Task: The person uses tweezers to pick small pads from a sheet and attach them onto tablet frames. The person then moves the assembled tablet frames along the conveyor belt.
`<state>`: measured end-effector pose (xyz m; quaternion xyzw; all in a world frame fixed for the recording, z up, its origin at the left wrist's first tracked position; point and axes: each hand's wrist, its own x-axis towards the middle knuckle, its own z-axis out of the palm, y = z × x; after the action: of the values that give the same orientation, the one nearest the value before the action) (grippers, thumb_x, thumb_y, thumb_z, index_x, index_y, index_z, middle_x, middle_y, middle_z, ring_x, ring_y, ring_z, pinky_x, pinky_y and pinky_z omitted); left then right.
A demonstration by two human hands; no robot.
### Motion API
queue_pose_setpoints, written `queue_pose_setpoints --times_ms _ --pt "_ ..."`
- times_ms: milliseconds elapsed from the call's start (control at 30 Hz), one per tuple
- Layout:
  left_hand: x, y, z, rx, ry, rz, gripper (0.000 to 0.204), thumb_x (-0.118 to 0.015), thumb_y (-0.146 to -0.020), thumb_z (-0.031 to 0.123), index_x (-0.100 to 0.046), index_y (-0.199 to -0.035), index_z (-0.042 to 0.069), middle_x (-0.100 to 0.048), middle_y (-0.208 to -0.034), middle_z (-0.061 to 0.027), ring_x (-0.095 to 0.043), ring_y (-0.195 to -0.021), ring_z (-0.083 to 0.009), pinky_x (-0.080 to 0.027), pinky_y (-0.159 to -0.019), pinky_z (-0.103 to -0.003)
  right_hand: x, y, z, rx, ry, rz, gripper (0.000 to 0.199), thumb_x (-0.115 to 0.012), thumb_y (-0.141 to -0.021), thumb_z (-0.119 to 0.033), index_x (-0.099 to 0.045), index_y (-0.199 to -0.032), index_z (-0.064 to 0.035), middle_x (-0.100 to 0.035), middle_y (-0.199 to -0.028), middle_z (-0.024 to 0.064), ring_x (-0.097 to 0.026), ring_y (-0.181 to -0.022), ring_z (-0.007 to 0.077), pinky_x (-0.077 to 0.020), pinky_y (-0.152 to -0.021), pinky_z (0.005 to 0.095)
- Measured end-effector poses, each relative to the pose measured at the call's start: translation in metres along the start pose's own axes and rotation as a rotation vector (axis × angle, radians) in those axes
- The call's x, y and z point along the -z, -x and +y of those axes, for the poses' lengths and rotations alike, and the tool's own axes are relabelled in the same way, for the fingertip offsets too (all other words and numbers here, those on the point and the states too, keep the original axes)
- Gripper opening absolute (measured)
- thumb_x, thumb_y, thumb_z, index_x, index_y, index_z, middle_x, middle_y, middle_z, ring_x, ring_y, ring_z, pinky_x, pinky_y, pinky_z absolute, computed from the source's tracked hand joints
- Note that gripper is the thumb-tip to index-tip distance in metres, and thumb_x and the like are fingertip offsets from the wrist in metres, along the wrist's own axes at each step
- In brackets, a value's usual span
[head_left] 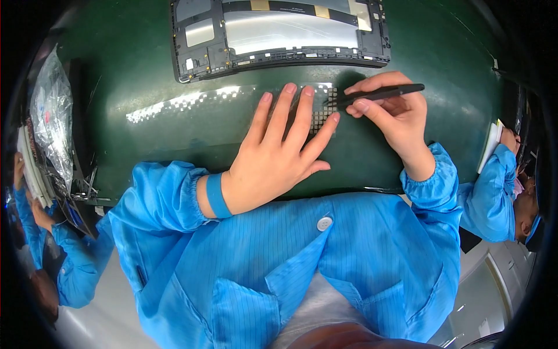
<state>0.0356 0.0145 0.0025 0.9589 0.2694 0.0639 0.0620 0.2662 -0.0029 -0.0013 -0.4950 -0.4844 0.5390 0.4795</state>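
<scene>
Nearest the body, the left hand [273, 160] lay flat and open on the green mat [163, 139], fingers spread, holding nothing, its fingertips pressing on a clear sheet of small square pieces [318, 113]. Just beyond and to its right, the right hand [395, 116] was closed in a pinch around black tweezers [381, 93], whose tips touched the sheet's upper right part. Farther back, apart from both hands, an opened tablet frame [279, 35] with a silvery inner panel rested at the mat's far edge.
</scene>
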Motion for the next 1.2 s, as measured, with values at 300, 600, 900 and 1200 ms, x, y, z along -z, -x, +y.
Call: queue_pose_setpoints --times_ms 300,600,900,1200 --pt "0.001 -0.001 0.000 0.012 -0.023 -0.042 0.080 -0.063 -0.069 0.060 -0.047 -0.139 0.025 -0.041 -0.141 -0.0218 -0.040 -0.130 -0.0411 -0.033 -0.107 -0.052 0.000 0.000 0.001 0.009 0.003 -0.009 0.021 -0.067 -0.083 0.006 -0.058 -0.102 0.0064 -0.065 -0.098 0.0169 -0.069 -0.085 0.0209 -0.0583 -0.076 0.0284" --pt "0.001 -0.001 0.001 0.018 -0.016 -0.047 0.078 -0.063 -0.070 0.059 -0.047 -0.139 0.025 -0.040 -0.142 -0.0223 -0.039 -0.130 -0.0419 -0.032 -0.107 -0.053 -0.001 0.000 -0.003 -0.028 0.122 0.009 0.018 -0.071 -0.078 0.006 -0.064 -0.095 0.0056 -0.067 -0.097 0.0148 -0.069 -0.084 0.0209 -0.0571 -0.073 0.0281" --pt "0.000 0.003 0.000 0.054 -0.010 -0.004 0.080 -0.066 -0.067 0.058 -0.049 -0.137 0.024 -0.039 -0.141 -0.0250 -0.039 -0.129 -0.0439 -0.033 -0.105 -0.056 -0.009 -0.003 -0.011 0.097 0.015 0.048 0.018 -0.066 -0.082 0.007 -0.060 -0.099 0.0069 -0.068 -0.097 0.0185 -0.067 -0.082 0.0197 -0.0555 -0.074 0.0288" --pt "-0.005 0.008 0.003 0.115 -0.004 0.064 0.078 -0.064 -0.069 0.061 -0.049 -0.136 0.024 -0.040 -0.137 -0.0295 -0.038 -0.128 -0.0468 -0.032 -0.100 -0.065 -0.038 -0.066 -0.014 0.323 0.183 -0.003 0.020 -0.059 -0.088 0.008 -0.054 -0.107 0.0048 -0.066 -0.101 0.0209 -0.066 -0.081 0.0204 -0.0556 -0.074 0.0296"
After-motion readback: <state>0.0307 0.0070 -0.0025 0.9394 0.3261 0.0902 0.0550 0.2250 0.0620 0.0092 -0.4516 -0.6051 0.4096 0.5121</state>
